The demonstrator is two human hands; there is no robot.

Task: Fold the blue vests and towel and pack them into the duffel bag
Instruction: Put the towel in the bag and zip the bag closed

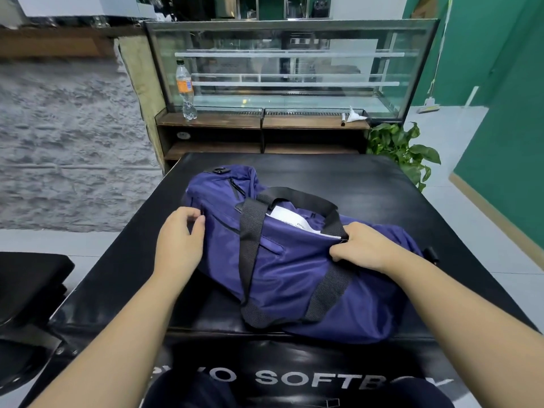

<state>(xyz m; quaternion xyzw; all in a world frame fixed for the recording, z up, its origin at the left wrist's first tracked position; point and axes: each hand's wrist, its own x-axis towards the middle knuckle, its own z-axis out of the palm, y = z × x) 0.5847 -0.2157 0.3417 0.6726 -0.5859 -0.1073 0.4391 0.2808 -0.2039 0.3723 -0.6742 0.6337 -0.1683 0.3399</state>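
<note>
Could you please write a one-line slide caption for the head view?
Both hands, left hand and right hand, grip the blue duffel bag on a black padded box.

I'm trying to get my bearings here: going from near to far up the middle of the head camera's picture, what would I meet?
White lettering on the black box → blue duffel bag → bare black box top → wooden shelves → glass display case.

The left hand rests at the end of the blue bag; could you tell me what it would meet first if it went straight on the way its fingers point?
The left hand points right, so it would probably meet the duffel bag at once; its fingertips already seem to pinch something there.
</note>
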